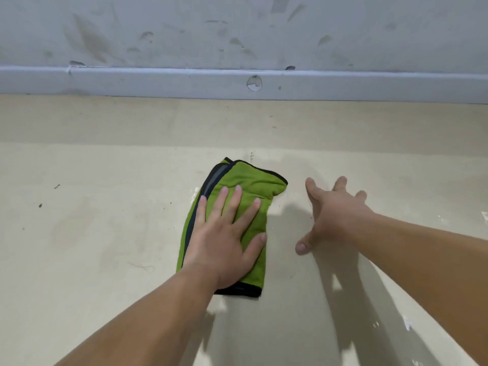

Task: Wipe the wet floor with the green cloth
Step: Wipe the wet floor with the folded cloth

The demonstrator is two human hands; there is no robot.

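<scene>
Green cloth (245, 186): soft, light, folded; press flat mid-cloth.
Left hand (224, 239): spread flat on it.
Right hand (335, 212): spread wide, empty, right of cloth.

The cloth (245, 207) lies on the floor (92, 233) in the middle of the frame. The left hand (221, 244) lies flat on the cloth. The right hand (335, 215) is just right of the cloth, fingers spread. The wall (237, 35) runs across the top, behind the floor.
</scene>
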